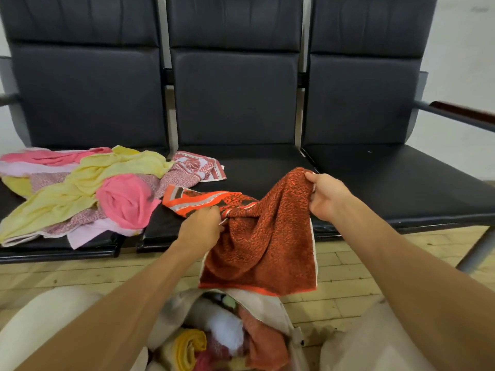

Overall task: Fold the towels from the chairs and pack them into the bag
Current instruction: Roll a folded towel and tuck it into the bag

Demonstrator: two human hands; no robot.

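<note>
Chairs: three in a joined row, the left chair (88, 97), the middle chair (235, 97) and the right chair (361, 97).
Armrests: two, a right armrest (460, 111) and a left armrest (8, 97), at the frame's two edges.
Grips: two, the left grip (202, 228) and the right grip (328, 195), both holding one orange-red towel (262, 236).
Pile, left of the frame: a yellow towel (88, 183), a pink towel (126, 202), a patterned towel (192, 167) and a lilac towel (85, 234). That makes at least four; they are too tangled for a full count.
Bag: one bag (270, 297), bottom centre.
Inside it: at least three, a yellow roll (187, 346), a white towel (227, 333) and a salmon towel (265, 341).
</note>
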